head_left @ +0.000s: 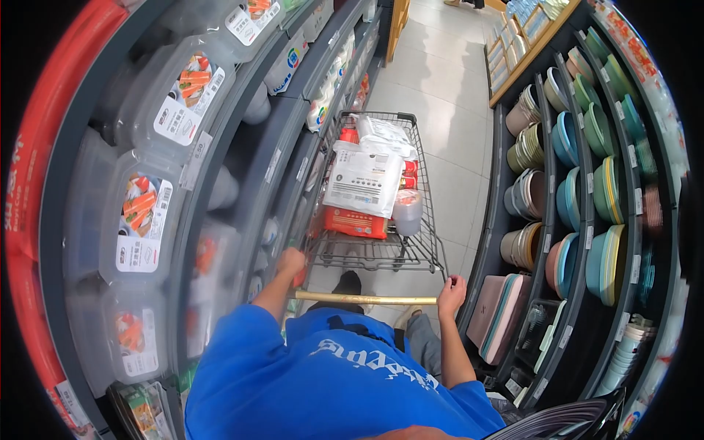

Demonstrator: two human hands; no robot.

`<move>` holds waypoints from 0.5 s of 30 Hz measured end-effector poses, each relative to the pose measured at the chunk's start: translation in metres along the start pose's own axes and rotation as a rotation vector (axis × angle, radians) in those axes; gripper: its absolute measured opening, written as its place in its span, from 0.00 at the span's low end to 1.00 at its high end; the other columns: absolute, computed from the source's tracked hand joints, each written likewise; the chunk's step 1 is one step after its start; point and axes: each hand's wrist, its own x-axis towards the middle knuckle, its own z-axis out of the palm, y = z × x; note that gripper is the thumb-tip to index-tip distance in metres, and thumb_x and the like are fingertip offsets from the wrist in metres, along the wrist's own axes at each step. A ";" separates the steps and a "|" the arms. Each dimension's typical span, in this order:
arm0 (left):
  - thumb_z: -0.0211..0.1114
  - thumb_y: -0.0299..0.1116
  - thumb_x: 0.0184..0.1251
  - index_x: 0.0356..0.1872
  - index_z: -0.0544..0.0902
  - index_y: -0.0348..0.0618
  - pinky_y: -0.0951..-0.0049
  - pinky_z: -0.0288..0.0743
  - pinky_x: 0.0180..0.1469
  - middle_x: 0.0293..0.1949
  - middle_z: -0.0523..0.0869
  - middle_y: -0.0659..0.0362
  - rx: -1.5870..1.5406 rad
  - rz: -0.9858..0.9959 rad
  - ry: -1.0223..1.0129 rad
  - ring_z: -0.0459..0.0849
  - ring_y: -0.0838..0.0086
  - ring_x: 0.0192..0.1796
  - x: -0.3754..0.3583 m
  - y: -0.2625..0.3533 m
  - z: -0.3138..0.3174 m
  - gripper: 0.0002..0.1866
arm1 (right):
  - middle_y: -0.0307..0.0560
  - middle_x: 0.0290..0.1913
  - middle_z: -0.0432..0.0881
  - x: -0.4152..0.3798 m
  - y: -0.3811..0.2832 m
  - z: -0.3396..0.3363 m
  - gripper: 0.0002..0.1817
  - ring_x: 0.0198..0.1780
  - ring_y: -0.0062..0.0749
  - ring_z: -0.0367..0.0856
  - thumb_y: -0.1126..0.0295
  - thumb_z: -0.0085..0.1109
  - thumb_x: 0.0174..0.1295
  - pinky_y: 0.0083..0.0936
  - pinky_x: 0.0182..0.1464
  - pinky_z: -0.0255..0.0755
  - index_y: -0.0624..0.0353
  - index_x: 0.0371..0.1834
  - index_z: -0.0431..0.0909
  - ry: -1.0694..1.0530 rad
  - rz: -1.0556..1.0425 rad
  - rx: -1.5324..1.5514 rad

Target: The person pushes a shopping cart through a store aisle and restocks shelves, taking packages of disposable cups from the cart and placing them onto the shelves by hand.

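A wire shopping cart (422,253) stands in front of me, its yellow handle bar (367,299) crossing close to my body. My left hand (291,261) is closed at the cart's left side, above the bar's left end, with a red part just below it. At the bar's right end, my right hand (452,295) has its fingers curled at the cart's frame. Inside the cart lie a white printed package (364,180), another white plastic-wrapped pack (383,138), a red pack (356,222) underneath, and a clear lidded tub (408,211).
Shelves with clear plastic food boxes (139,220) line the left side, close to the cart. On the right, shelves carry stacked colored bowls (606,264) and basins (522,246). The tiled aisle floor (425,73) runs ahead, past a wooden-framed display (524,44).
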 end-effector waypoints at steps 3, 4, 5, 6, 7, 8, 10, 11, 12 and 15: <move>0.56 0.35 0.63 0.48 0.86 0.34 0.50 0.76 0.59 0.53 0.84 0.39 -0.010 -0.008 -0.010 0.82 0.44 0.58 0.004 0.017 -0.006 0.19 | 0.52 0.38 0.80 0.013 -0.001 0.003 0.06 0.43 0.47 0.79 0.73 0.59 0.61 0.41 0.47 0.72 0.63 0.39 0.78 0.029 -0.015 -0.015; 0.56 0.35 0.63 0.48 0.86 0.34 0.51 0.76 0.59 0.53 0.84 0.39 -0.018 -0.012 -0.014 0.82 0.44 0.58 0.006 0.021 -0.010 0.19 | 0.51 0.38 0.80 0.018 -0.003 0.004 0.06 0.43 0.46 0.79 0.73 0.59 0.61 0.41 0.48 0.72 0.63 0.39 0.78 0.023 -0.002 -0.015; 0.56 0.34 0.63 0.48 0.86 0.34 0.50 0.76 0.59 0.53 0.84 0.39 -0.017 0.002 -0.019 0.82 0.44 0.58 0.015 0.020 -0.009 0.19 | 0.51 0.38 0.80 0.024 -0.006 0.005 0.06 0.43 0.46 0.79 0.73 0.59 0.61 0.41 0.48 0.72 0.63 0.39 0.78 0.019 0.008 -0.015; 0.56 0.34 0.63 0.48 0.86 0.34 0.50 0.76 0.59 0.53 0.84 0.39 -0.021 0.017 -0.025 0.82 0.44 0.58 0.022 0.023 -0.006 0.19 | 0.52 0.38 0.80 0.029 -0.006 0.006 0.07 0.43 0.47 0.79 0.71 0.60 0.61 0.41 0.47 0.72 0.63 0.38 0.78 0.031 0.019 -0.022; 0.56 0.34 0.63 0.48 0.86 0.34 0.50 0.76 0.60 0.53 0.84 0.39 -0.025 0.033 -0.031 0.82 0.44 0.58 0.030 0.025 -0.005 0.18 | 0.52 0.37 0.81 0.035 -0.009 0.008 0.07 0.42 0.47 0.80 0.70 0.60 0.61 0.41 0.47 0.73 0.63 0.38 0.79 0.017 0.054 -0.033; 0.55 0.34 0.63 0.48 0.86 0.34 0.50 0.76 0.60 0.53 0.84 0.38 -0.019 0.044 -0.029 0.82 0.44 0.58 0.037 0.026 -0.004 0.18 | 0.53 0.37 0.81 0.041 -0.011 0.009 0.08 0.42 0.48 0.80 0.69 0.60 0.61 0.41 0.46 0.73 0.63 0.37 0.79 0.004 0.090 -0.044; 0.55 0.33 0.64 0.47 0.86 0.34 0.50 0.75 0.60 0.52 0.84 0.37 -0.005 0.072 -0.025 0.82 0.44 0.58 0.036 0.041 -0.013 0.18 | 0.54 0.37 0.82 0.052 -0.020 0.011 0.09 0.41 0.50 0.81 0.67 0.61 0.61 0.42 0.46 0.74 0.63 0.37 0.79 -0.001 0.130 -0.072; 0.54 0.33 0.64 0.47 0.86 0.34 0.51 0.75 0.60 0.51 0.85 0.37 -0.008 0.084 0.000 0.82 0.44 0.58 0.034 0.049 -0.017 0.18 | 0.55 0.36 0.83 0.057 -0.023 0.011 0.10 0.41 0.51 0.82 0.66 0.61 0.61 0.43 0.45 0.74 0.63 0.36 0.80 0.006 0.134 -0.089; 0.54 0.33 0.64 0.47 0.86 0.34 0.51 0.75 0.60 0.51 0.85 0.37 -0.010 0.095 0.028 0.82 0.44 0.58 0.027 0.058 -0.024 0.18 | 0.56 0.36 0.84 0.063 -0.029 0.012 0.11 0.40 0.53 0.82 0.65 0.61 0.61 0.44 0.45 0.74 0.63 0.36 0.80 0.012 0.139 -0.105; 0.54 0.32 0.64 0.45 0.87 0.34 0.52 0.78 0.56 0.48 0.86 0.37 0.014 0.145 0.093 0.85 0.45 0.54 0.041 0.075 -0.027 0.17 | 0.55 0.36 0.86 0.084 -0.041 0.014 0.13 0.40 0.54 0.84 0.62 0.59 0.62 0.44 0.46 0.75 0.62 0.37 0.82 0.016 0.213 -0.135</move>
